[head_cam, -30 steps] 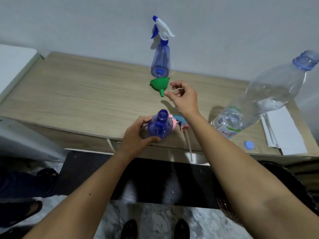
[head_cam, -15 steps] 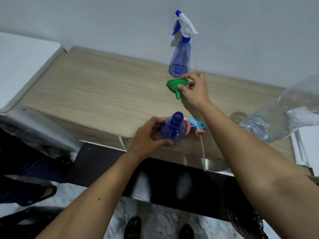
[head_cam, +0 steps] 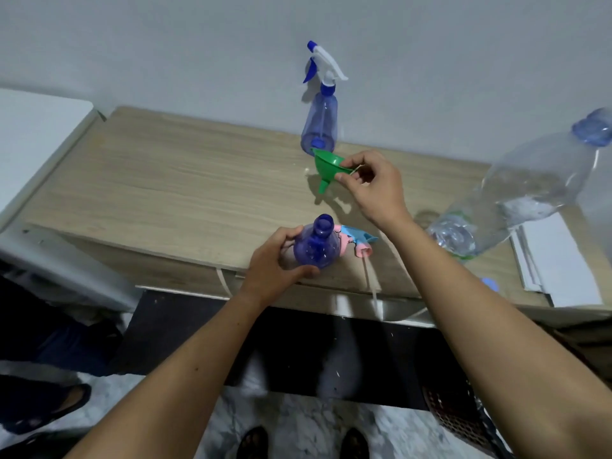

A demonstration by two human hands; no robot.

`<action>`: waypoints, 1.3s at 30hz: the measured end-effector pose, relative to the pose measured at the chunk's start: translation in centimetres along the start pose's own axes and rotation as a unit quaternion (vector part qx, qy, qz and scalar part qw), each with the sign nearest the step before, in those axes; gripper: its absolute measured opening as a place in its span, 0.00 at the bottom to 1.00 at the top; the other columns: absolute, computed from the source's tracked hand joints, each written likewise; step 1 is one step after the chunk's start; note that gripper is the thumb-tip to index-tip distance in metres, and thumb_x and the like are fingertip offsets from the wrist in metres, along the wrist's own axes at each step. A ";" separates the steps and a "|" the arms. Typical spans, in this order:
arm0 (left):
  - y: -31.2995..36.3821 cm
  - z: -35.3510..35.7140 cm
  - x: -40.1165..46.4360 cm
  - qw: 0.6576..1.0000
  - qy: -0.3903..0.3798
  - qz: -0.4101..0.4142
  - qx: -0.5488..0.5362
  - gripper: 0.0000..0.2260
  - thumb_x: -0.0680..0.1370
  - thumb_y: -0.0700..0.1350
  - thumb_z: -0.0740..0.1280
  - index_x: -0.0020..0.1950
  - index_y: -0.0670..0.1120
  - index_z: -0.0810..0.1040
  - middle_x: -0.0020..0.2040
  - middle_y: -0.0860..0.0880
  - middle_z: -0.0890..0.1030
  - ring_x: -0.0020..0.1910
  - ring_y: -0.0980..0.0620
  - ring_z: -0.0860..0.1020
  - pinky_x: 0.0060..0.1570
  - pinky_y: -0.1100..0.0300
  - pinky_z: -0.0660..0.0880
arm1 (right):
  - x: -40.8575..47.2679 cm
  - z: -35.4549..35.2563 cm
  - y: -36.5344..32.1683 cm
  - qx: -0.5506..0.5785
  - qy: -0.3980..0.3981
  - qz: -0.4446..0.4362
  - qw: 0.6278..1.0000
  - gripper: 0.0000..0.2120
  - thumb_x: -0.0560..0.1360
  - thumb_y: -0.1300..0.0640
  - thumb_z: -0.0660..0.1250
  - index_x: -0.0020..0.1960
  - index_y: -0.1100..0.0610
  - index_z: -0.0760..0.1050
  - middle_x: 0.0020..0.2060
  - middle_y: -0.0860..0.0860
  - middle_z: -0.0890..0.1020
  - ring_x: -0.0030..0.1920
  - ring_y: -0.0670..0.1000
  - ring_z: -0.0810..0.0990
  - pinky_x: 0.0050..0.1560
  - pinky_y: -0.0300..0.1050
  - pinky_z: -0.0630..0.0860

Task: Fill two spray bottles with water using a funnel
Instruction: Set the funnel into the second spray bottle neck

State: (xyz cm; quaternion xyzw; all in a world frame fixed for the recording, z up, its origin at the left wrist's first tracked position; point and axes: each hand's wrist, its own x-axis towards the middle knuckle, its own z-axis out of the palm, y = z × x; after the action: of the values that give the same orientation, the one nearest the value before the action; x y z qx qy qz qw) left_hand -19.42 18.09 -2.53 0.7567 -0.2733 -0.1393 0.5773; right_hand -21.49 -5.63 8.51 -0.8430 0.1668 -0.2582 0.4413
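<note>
Currently your right hand (head_cam: pixel 374 185) pinches the green funnel (head_cam: pixel 328 167), spout toward 7 o'clock (tilted); left hand (head_cam: pixel 273 263) grips the open blue bottle (head_cam: pixel 316 246) upright at the wooden table (head_cam: pixel 165 180) front edge, grey wall (head_cam: pixel 165 44) at 12.

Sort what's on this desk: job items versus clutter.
Job: green plastic funnel in right hand; open blue spray bottle in left hand; capped blue spray bottle; large clear water bottle; pink-and-blue sprayer head.
Clutter: white papers.
</note>
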 end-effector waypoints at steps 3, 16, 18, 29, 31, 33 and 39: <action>0.3 -0.2 0.0 1.000 -0.008 0.005 0.006 0.36 0.63 0.59 0.85 0.67 0.54 0.77 0.66 0.56 0.83 0.65 0.56 0.83 0.68 0.49 0.79 | -1.8 -1.9 -2.0 0.005 0.013 -0.017 1.000 0.08 0.73 0.62 0.79 0.49 0.55 0.82 0.49 0.56 0.85 0.37 0.45 0.76 0.45 0.34 0.75; 0.0 -0.1 -0.1 1.000 -0.019 0.025 0.003 0.36 0.63 0.55 0.85 0.67 0.47 0.78 0.65 0.51 0.84 0.64 0.53 0.83 0.68 0.46 0.79 | -8.8 -4.8 -5.8 0.008 0.034 -0.062 0.998 0.08 0.72 0.63 0.79 0.48 0.57 0.83 0.44 0.50 0.82 0.40 0.54 0.81 0.48 0.46 0.80; -0.1 -0.1 -0.1 0.999 -0.019 0.026 -0.002 0.36 0.64 0.55 0.86 0.68 0.47 0.78 0.66 0.51 0.84 0.65 0.52 0.83 0.69 0.44 0.79 | -9.4 -4.7 -5.8 0.002 0.030 -0.070 0.997 0.08 0.72 0.64 0.79 0.48 0.56 0.83 0.45 0.52 0.82 0.40 0.55 0.81 0.48 0.51 0.81; -0.7 0.0 0.0 0.999 -0.018 0.027 -0.012 0.36 0.64 0.56 0.85 0.68 0.47 0.77 0.64 0.50 0.84 0.64 0.51 0.83 0.69 0.43 0.78 | -11.0 -4.0 -5.7 -0.056 -0.001 -0.109 0.992 0.07 0.71 0.65 0.79 0.47 0.58 0.85 0.45 0.54 0.82 0.41 0.52 0.79 0.46 0.43 0.78; -0.9 0.1 0.0 0.999 -0.017 0.029 -0.013 0.36 0.65 0.55 0.86 0.68 0.47 0.77 0.64 0.49 0.84 0.65 0.51 0.83 0.69 0.43 0.78 | -11.1 -3.8 -5.8 -0.063 0.000 -0.114 0.991 0.07 0.71 0.66 0.79 0.47 0.58 0.85 0.45 0.54 0.82 0.41 0.51 0.79 0.46 0.39 0.76; -1.0 0.1 0.0 0.999 -0.018 0.030 -0.012 0.36 0.65 0.55 0.86 0.68 0.47 0.77 0.64 0.48 0.84 0.64 0.50 0.83 0.69 0.43 0.78 | -11.1 -3.6 -5.7 -0.068 -0.001 -0.119 0.991 0.08 0.71 0.66 0.79 0.47 0.58 0.85 0.45 0.54 0.82 0.41 0.51 0.79 0.46 0.40 0.76; -1.0 0.1 0.1 0.999 -0.019 0.035 -0.012 0.35 0.65 0.54 0.86 0.67 0.46 0.77 0.63 0.48 0.84 0.64 0.50 0.83 0.68 0.43 0.78 | -11.2 -3.3 -5.3 -0.070 -0.002 -0.125 0.990 0.08 0.71 0.67 0.79 0.47 0.57 0.85 0.45 0.53 0.82 0.42 0.50 0.80 0.46 0.45 0.79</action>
State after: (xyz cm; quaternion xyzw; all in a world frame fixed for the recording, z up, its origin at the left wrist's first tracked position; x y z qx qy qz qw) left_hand -19.13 18.12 -3.54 0.7370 -0.3089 -0.1369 0.5854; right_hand -32.20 0.80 11.29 -0.8868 0.0766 -0.2972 0.3456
